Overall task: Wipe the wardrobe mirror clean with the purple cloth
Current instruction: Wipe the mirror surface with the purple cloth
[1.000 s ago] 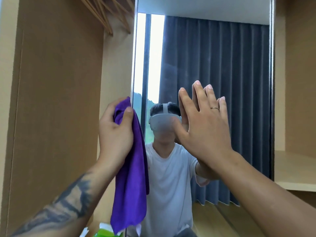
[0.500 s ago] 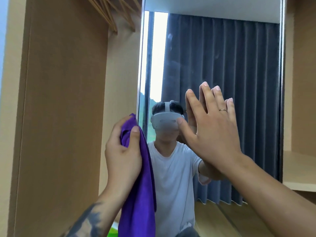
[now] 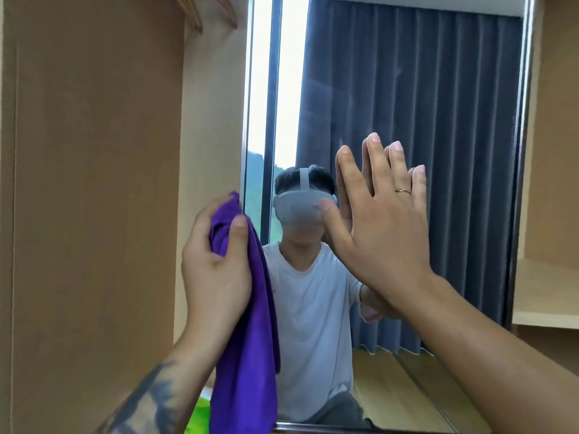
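Your left hand (image 3: pixel 216 274) grips the hanging purple microfibre cloth (image 3: pixel 247 355) at the tall frameless wardrobe mirror (image 3: pixel 407 89)'s left edge, lower-centre frame, right hand (image 3: pixel 382 227) flat and spread on the glass: wiping step, next sweep rightward.

The purple cloth (image 3: pixel 247 355) runs off the bottom edge, hiding the mirror's (image 3: pixel 423 89) lower-left corner.
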`<state>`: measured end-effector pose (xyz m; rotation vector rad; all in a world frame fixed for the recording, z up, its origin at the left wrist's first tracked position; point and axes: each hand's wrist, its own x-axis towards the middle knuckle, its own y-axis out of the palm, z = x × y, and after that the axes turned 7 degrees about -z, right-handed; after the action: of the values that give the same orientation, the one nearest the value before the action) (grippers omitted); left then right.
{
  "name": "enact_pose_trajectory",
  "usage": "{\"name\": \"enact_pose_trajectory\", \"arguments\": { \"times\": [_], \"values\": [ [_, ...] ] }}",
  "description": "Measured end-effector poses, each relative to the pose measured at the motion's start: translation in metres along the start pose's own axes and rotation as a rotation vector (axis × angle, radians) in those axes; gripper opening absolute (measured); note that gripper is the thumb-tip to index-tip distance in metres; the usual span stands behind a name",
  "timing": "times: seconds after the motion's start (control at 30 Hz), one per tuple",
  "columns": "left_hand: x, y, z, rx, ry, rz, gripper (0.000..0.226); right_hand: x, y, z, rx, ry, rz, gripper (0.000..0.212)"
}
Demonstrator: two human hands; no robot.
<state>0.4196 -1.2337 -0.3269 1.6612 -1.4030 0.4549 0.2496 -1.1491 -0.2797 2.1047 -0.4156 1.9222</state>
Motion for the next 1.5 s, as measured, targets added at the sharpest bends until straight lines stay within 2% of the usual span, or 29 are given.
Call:
{"name": "enact_pose_trajectory", "arguments": {
  "times": [0.07,0.27,0.57,0.87,1.17,1.37,1.5],
  "values": [
    [0.004,0.002,0.002,0.003,0.005,-0.007,0.025,0.000,0.001,-0.001,-0.003,-0.004,-0.006,0.068],
    [0.084,0.038,-0.024,-0.039,0.073,0.008,0.023,-0.002,0.008,-0.001,-0.004,-0.009,-0.027,0.068],
    [-0.008,-0.001,0.019,-0.006,-0.011,0.006,0.024,-0.004,0.014,-0.003,-0.050,-0.011,-0.013,0.067],
    [0.087,0.043,-0.017,-0.083,0.048,0.029,0.022,-0.006,0.016,-0.003,-0.056,-0.010,0.001,0.067],
    [-0.003,0.000,0.016,-0.026,-0.033,0.026,0.023,-0.016,0.012,0.000,-0.050,0.000,0.001,0.067],
    [0.081,0.039,-0.020,-0.089,-0.002,0.047,0.013,-0.020,0.016,0.003,-0.071,0.009,-0.013,0.067],
    [0.062,0.029,-0.012,-0.082,0.013,0.036,0.020,-0.023,0.016,0.008,-0.058,0.024,-0.046,0.066]
  ]
}}
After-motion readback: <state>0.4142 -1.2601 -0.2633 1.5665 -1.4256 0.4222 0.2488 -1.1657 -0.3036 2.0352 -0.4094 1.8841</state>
